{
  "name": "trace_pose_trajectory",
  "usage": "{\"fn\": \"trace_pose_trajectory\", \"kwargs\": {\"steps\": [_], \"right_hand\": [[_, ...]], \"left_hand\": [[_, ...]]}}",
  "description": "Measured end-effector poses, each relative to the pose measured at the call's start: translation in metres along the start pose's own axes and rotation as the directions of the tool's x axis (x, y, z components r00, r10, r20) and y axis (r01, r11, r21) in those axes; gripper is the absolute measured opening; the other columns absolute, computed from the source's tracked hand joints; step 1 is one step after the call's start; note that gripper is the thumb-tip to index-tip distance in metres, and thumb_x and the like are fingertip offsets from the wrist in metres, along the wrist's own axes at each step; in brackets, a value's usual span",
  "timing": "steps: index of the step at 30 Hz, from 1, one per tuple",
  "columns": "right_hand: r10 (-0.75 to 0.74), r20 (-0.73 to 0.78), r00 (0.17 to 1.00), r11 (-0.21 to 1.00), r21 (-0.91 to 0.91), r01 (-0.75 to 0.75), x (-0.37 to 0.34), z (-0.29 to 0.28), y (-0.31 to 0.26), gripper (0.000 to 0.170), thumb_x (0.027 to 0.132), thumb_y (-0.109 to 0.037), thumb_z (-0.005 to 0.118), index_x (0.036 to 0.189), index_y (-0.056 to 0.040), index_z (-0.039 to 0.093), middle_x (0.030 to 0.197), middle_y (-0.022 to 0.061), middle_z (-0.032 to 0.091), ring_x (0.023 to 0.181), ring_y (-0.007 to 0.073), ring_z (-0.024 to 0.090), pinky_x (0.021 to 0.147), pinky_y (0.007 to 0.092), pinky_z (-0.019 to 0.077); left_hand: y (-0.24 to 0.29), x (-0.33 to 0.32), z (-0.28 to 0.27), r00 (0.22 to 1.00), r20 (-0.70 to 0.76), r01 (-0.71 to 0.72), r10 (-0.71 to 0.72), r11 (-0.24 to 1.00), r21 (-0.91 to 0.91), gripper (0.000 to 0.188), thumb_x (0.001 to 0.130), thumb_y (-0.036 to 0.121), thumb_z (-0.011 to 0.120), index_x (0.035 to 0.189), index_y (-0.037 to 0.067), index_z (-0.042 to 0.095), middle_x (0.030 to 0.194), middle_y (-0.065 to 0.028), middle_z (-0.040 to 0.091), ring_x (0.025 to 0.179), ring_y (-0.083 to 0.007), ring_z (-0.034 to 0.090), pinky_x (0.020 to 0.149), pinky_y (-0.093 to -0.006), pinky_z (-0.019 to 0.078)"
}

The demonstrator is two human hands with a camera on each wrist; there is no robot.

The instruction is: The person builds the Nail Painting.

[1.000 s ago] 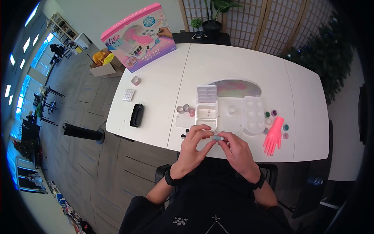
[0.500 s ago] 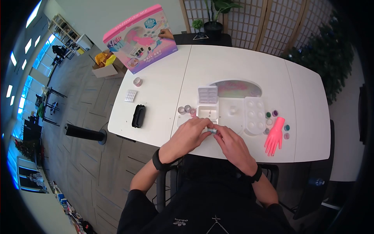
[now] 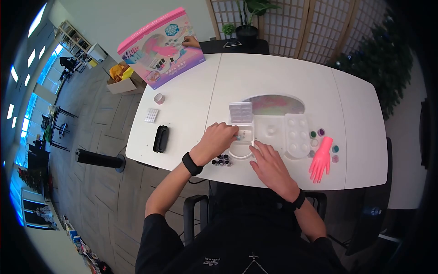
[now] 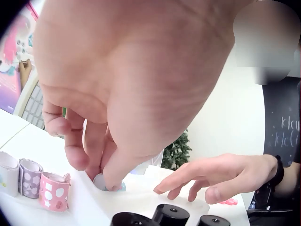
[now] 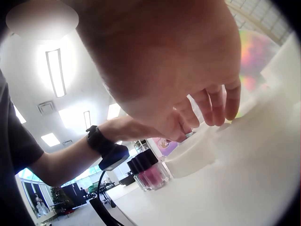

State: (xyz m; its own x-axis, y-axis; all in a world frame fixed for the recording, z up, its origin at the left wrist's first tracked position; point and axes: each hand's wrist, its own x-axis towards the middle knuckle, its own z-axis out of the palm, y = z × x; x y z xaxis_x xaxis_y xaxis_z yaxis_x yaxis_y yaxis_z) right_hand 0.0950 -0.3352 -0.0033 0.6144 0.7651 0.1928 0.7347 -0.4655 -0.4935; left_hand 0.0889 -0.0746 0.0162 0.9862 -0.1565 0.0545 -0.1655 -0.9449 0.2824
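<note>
White table (image 3: 269,75): small pale item (image 4: 99,182) pinched at fingertips of left hand (image 3: 219,138).

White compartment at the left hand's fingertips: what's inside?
Tiny pieces show inside the white compartment, and the left hand pinches a small bluish thing at its left end. Fingers cover part there; what's beneath is hidden.

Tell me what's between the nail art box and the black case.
In the head view, a small jar, nearer the nail art box, and a white gridded block, nearer the black case.
</note>
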Motion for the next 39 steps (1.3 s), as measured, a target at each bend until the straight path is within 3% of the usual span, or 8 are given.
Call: {"fn": "trace_pose_trajectory", "kwargs": {"steps": [4, 10, 13, 16, 19, 31, 39], "right_hand": [[-0.009, 0.013, 1.0, 0.999, -0.048, 0.009, -0.001, 0.002, 0.0, 0.054, 0.102, -0.019, 0.074, 0.149, 0.0038, 0.06, 0.155, 0.0212, 0.056, 0.138, 0.0347, 0.056, 0.112, 0.0471, 0.0483], [-0.023, 0.012, 1.0, 0.998, -0.063, 0.024, -0.002, 0.002, 0.001, 0.056, 0.102, -0.02, 0.074, 0.151, 0.0041, 0.058, 0.157, 0.0214, 0.055, 0.139, 0.0351, 0.054, 0.113, 0.0473, 0.048], [-0.02, 0.018, 1.0, 0.998, -0.066, 0.021, -0.003, 0.002, 0.001, 0.057, 0.102, -0.02, 0.074, 0.151, 0.0037, 0.058, 0.157, 0.0215, 0.054, 0.139, 0.0354, 0.054, 0.113, 0.0477, 0.0478], [-0.018, 0.018, 1.0, 0.998, -0.062, 0.019, -0.003, 0.003, 0.001, 0.057, 0.102, -0.02, 0.074, 0.152, 0.0037, 0.057, 0.158, 0.0217, 0.053, 0.14, 0.0355, 0.054, 0.114, 0.048, 0.0476], [-0.014, 0.024, 1.0, 0.998, -0.062, 0.015, -0.003, 0.003, 0.002, 0.058, 0.102, -0.02, 0.074, 0.152, 0.0035, 0.057, 0.158, 0.0217, 0.053, 0.14, 0.0357, 0.053, 0.114, 0.0483, 0.0475], [-0.027, 0.018, 0.999, 0.997, -0.071, 0.028, -0.004, 0.006, 0.003, 0.059, 0.102, -0.02, 0.075, 0.153, 0.0031, 0.056, 0.159, 0.0211, 0.052, 0.141, 0.0358, 0.053, 0.113, 0.0484, 0.0476], [-0.027, 0.009, 1.0, 0.998, -0.063, 0.027, -0.004, 0.006, 0.003, 0.06, 0.101, -0.018, 0.076, 0.153, 0.0027, 0.056, 0.158, 0.0206, 0.052, 0.14, 0.0361, 0.053, 0.113, 0.0487, 0.0473]], "left_hand": [[-0.002, 0.001, 0.007, 0.997, -0.039, -0.066, 0.067, 0.997, 0.044, 0.01, 0.094, 0.005, 0.067, 0.085, 0.004, 0.072, 0.087, -0.0153, 0.075, 0.087, -0.0364, 0.075, 0.08, -0.0478, 0.0584], [-0.005, 0.0, 0.014, 0.985, -0.073, -0.144, 0.154, 0.98, 0.135, 0.01, 0.09, 0.0, 0.065, 0.084, 0.004, 0.072, 0.095, -0.0125, 0.075, 0.089, -0.0326, 0.076, 0.08, -0.0453, 0.0597], [-0.003, -0.001, 0.011, 0.986, -0.045, -0.153, 0.164, 0.971, 0.186, 0.009, 0.091, 0.0, 0.065, 0.09, 0.004, 0.072, 0.096, -0.0115, 0.075, 0.089, -0.0317, 0.077, 0.081, -0.0448, 0.06], [0.006, -0.001, 0.002, 0.997, 0.017, -0.083, 0.082, 0.985, 0.149, 0.016, 0.096, 0.002, 0.067, 0.11, 0.004, 0.075, 0.101, -0.0128, 0.077, 0.097, -0.035, 0.077, 0.089, -0.0483, 0.0593], [0.007, 0.001, -0.001, 0.996, 0.025, -0.087, 0.084, 0.985, 0.149, 0.017, 0.097, 0.004, 0.067, 0.113, 0.005, 0.072, 0.1, -0.0127, 0.077, 0.096, -0.0351, 0.077, 0.088, -0.0483, 0.0597], [0.006, 0.001, 0.007, 0.992, 0.073, -0.117, 0.103, 0.966, 0.231, 0.012, 0.094, 0.003, 0.065, 0.098, 0.003, 0.076, 0.102, -0.0142, 0.079, 0.096, -0.0341, 0.077, 0.087, -0.0472, 0.0609], [0.01, 0.002, 0.006, 0.987, 0.045, -0.162, 0.155, 0.945, 0.284, 0.007, 0.092, 0.003, 0.068, 0.092, 0.004, 0.075, 0.101, -0.0111, 0.072, 0.097, -0.0301, 0.074, 0.086, -0.0444, 0.0603]]}}
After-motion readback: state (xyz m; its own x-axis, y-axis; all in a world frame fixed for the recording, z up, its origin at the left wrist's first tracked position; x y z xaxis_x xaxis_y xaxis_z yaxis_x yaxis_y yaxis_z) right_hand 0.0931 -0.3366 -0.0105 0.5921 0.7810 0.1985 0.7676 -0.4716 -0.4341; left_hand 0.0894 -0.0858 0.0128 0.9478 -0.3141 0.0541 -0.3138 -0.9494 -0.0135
